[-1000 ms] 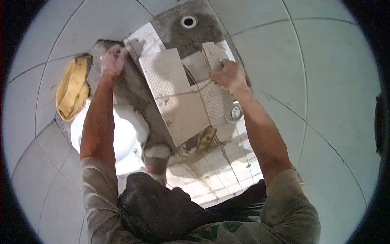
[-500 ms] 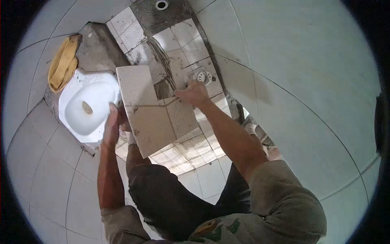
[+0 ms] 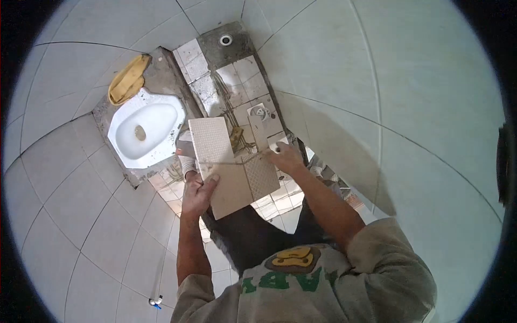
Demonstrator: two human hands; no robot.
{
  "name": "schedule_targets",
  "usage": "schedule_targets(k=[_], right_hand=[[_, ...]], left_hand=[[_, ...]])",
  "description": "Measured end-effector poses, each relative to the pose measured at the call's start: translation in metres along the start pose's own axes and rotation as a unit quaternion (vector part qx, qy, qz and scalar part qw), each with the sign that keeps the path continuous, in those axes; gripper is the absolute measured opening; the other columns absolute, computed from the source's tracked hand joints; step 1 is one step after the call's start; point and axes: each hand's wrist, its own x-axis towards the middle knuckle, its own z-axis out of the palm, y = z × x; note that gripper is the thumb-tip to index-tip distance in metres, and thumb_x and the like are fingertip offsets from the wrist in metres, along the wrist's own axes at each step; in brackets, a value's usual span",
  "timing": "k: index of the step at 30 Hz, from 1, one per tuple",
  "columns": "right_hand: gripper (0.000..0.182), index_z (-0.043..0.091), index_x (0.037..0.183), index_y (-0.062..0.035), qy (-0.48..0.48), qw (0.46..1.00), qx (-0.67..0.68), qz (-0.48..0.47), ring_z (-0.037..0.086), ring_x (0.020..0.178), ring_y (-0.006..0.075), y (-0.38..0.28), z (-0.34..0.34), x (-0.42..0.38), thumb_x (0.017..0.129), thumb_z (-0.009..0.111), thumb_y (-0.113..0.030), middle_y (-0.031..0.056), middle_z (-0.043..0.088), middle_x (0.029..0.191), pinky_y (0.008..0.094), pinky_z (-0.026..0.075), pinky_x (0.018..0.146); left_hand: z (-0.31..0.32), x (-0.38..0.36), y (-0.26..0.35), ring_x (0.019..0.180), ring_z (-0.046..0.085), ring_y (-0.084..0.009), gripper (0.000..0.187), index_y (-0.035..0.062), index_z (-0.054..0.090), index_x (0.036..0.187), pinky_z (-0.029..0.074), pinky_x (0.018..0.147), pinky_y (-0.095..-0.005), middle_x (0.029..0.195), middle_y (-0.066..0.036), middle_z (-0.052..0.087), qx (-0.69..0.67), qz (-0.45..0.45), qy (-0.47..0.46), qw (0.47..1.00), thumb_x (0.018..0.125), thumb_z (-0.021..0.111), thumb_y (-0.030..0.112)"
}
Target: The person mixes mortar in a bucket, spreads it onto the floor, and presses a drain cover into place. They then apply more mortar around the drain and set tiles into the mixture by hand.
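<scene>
A beige patterned floor tile [image 3: 226,183], L-shaped with a corner cut away at its far right, is held tilted in front of my knees. My left hand [image 3: 197,196] is closed on its left edge, thumb on the top face and fingers underneath. At the right end by the cutout, my right hand [image 3: 287,159] is closed on the tile's edge, its fingertips partly hidden. Just beyond lies the tiled floor [image 3: 249,74], with smears of grey mortar [image 3: 225,94] and a square floor drain [image 3: 260,112].
A white squat toilet [image 3: 145,129] is set in rough concrete on the left, with a yellow cloth-like item [image 3: 129,81] behind it. A pipe opening [image 3: 226,40] sits in the far corner. Tiled walls close in, and a small tap [image 3: 155,301] sticks out at lower left.
The tile has come nearer my body. My left hand has slid down its left edge, thumb now on top. My right hand stays at the cutout side. The view has shifted.
</scene>
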Motion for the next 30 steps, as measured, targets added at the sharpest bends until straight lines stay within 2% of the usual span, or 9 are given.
schedule_targets(k=[2, 4, 6, 8, 13, 15, 18, 24, 30], right_hand=[[0.054, 0.062, 0.105, 0.0028, 0.025, 0.998, -0.064, -0.015, 0.061, 0.101, 0.0381, 0.051, -0.009, -0.03, 0.084, 0.059, -0.047, 0.0239, 0.064, 0.104, 0.045, 0.048, 0.087], [0.05, 0.062, 0.104, 0.0027, -0.095, 0.992, -0.008, 0.088, 0.06, 0.103, 0.0395, 0.076, -0.053, -0.071, 0.087, 0.055, -0.044, 0.0258, 0.062, 0.106, 0.0477, 0.047, 0.088], [0.048, 0.062, 0.103, 0.0035, -0.053, 0.991, -0.073, 0.101, 0.06, 0.101, 0.0406, 0.104, -0.084, -0.112, 0.086, 0.056, -0.042, 0.0275, 0.061, 0.104, 0.0489, 0.046, 0.088], [0.045, 0.061, 0.102, 0.0039, -0.041, 0.997, -0.064, -0.015, 0.059, 0.101, 0.0415, 0.139, -0.098, -0.149, 0.084, 0.058, -0.037, 0.0276, 0.06, 0.104, 0.0495, 0.046, 0.088], [0.046, 0.058, 0.12, -0.0065, -0.083, 0.989, -0.122, -0.029, 0.053, 0.116, 0.0368, 0.181, -0.156, -0.219, 0.082, 0.061, -0.031, 0.0193, 0.058, 0.123, 0.0448, 0.042, 0.097], [0.041, 0.061, 0.114, -0.0082, -0.03, 0.99, -0.059, -0.127, 0.052, 0.117, 0.0348, 0.23, -0.175, -0.241, 0.08, 0.063, -0.031, 0.0185, 0.057, 0.124, 0.0433, 0.042, 0.095], [0.04, 0.062, 0.113, -0.0082, 0.026, 0.992, -0.083, -0.089, 0.054, 0.114, 0.0346, 0.28, -0.217, -0.265, 0.08, 0.064, -0.03, 0.0186, 0.058, 0.121, 0.0433, 0.044, 0.093], [0.037, 0.064, 0.109, -0.0082, 0.173, 0.977, -0.113, -0.054, 0.057, 0.108, 0.0341, 0.333, -0.284, -0.296, 0.079, 0.064, -0.03, 0.0189, 0.061, 0.114, 0.0432, 0.047, 0.088], [0.034, 0.066, 0.105, -0.0081, 0.258, 0.954, -0.116, -0.097, 0.061, 0.102, 0.0337, 0.308, -0.308, -0.26, 0.079, 0.064, -0.03, 0.0191, 0.064, 0.108, 0.0431, 0.049, 0.083]], left_hand=[[-0.003, -0.005, -0.002, 0.071, 0.063, -0.0187, 0.026, 0.0, 0.069, 0.096, 0.047, 0.066, -0.031, 0.081, -0.01, 0.068, 0.056, 0.001, -0.007, 0.998, 0.089, 0.059, 0.022], [0.0, -0.011, 0.003, 0.072, 0.064, -0.0205, 0.027, 0.0006, 0.069, 0.099, 0.048, 0.067, -0.0306, 0.083, -0.011, 0.069, 0.1, 0.052, 0.066, 0.991, 0.089, 0.059, 0.023], [-0.001, -0.013, 0.021, 0.072, 0.063, -0.0194, 0.029, 0.0006, 0.069, 0.1, 0.048, 0.068, -0.0308, 0.082, -0.012, 0.069, 0.02, 0.024, 0.069, 0.997, 0.088, 0.06, 0.025], [0.002, -0.027, 0.055, 0.071, 0.062, -0.019, 0.029, -0.0003, 0.069, 0.099, 0.048, 0.069, -0.0323, 0.078, -0.014, 0.068, -0.022, 0.004, 0.106, 0.994, 0.089, 0.059, 0.025], [0.019, -0.048, 0.093, 0.071, 0.064, -0.0231, 0.035, -0.0028, 0.068, 0.097, 0.049, 0.071, -0.0368, 0.077, -0.017, 0.068, 0.153, 0.015, 0.21, 0.966, 0.087, 0.058, 0.029], [0.023, -0.049, 0.09, 0.078, 0.067, -0.0301, 0.037, -0.0026, 0.067, 0.098, 0.049, 0.075, -0.0401, 0.085, -0.02, 0.069, 0.165, 0.069, 0.268, 0.947, 0.085, 0.057, 0.03], [0.018, -0.031, 0.064, 0.088, 0.066, -0.0352, 0.036, -0.0012, 0.067, 0.101, 0.048, 0.08, -0.0422, 0.095, -0.022, 0.068, 0.203, 0.141, 0.377, 0.893, 0.084, 0.056, 0.029], [0.033, -0.043, 0.11, 0.096, 0.065, -0.0329, 0.04, -0.0017, 0.065, 0.11, 0.047, 0.085, -0.0418, 0.103, -0.022, 0.067, 0.163, 0.193, 0.392, 0.885, 0.085, 0.054, 0.028], [0.008, -0.019, 0.111, 0.096, 0.063, -0.036, 0.049, -0.004, 0.063, 0.112, 0.047, 0.084, -0.0417, 0.103, -0.024, 0.066, 0.133, 0.248, 0.414, 0.866, 0.084, 0.055, 0.035]])
